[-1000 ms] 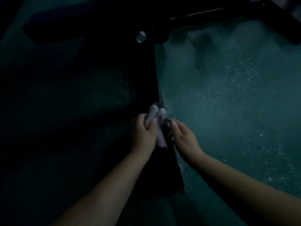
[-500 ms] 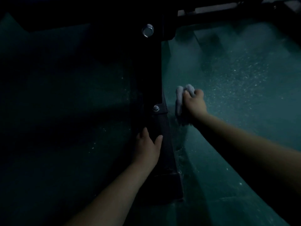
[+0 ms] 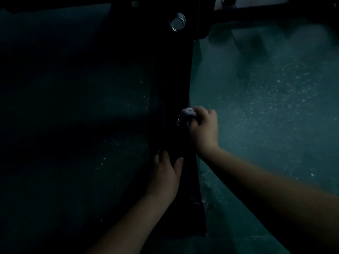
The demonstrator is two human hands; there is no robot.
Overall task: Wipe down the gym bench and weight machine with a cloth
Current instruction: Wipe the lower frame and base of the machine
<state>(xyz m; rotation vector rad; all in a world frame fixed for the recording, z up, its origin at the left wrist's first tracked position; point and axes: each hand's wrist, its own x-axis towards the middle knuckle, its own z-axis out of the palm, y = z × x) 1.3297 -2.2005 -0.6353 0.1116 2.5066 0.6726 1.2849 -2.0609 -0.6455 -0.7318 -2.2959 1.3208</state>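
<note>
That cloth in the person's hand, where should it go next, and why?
Probably a short stroke up the black frame bar toward the silver bolt. The right hand presses the bunched cloth against the bar's middle, the left hand rests flat lower down, and the stretch above looks untouched, though it is very dark.

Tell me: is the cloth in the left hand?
No, the right hand grips the cloth against the dark bar; the left hand rests bare on it.

A pale lilac-grey cloth (image 3: 187,114) shows against a black metal frame bar (image 3: 181,74) with a shiny silver bolt head (image 3: 177,22), above dark teal flooring (image 3: 266,110) flecked with pale speckles.
</note>
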